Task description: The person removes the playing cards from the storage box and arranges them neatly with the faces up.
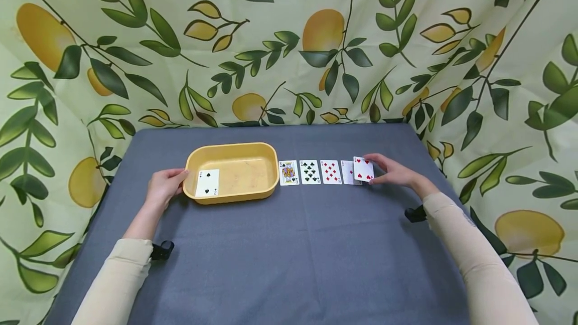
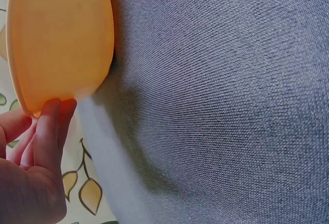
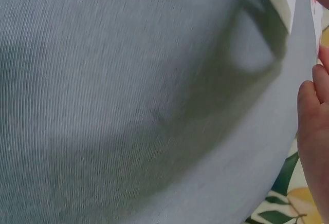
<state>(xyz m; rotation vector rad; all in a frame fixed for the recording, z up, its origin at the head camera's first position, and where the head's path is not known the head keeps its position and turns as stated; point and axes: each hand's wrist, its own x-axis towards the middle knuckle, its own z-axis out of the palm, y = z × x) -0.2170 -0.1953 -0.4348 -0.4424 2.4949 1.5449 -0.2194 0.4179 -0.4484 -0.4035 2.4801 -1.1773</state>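
Note:
In the head view my left hand (image 1: pixel 161 187) grips the left rim of a yellow plastic tray (image 1: pixel 246 169). The left wrist view shows the thumb and fingers pinching the tray's edge (image 2: pixel 64 44). Inside the tray, at its left end, lies a spade playing card (image 1: pixel 207 183), face up. My right hand (image 1: pixel 397 172) holds a hearts playing card (image 1: pixel 363 169) between thumb and fingers, its face up. This card overlaps a card with red pips (image 1: pixel 347 173) at the right end of a row. The right wrist view catches only part of the fingers.
To the right of the tray, the row also has a king (image 1: pixel 289 172), a clubs card (image 1: pixel 310 172) and a diamonds card (image 1: pixel 331 171), face up. A grey-blue cloth (image 1: pixel 271 255) covers the table. A leaf-and-lemon patterned curtain (image 1: pixel 280 14) hangs behind and at both sides.

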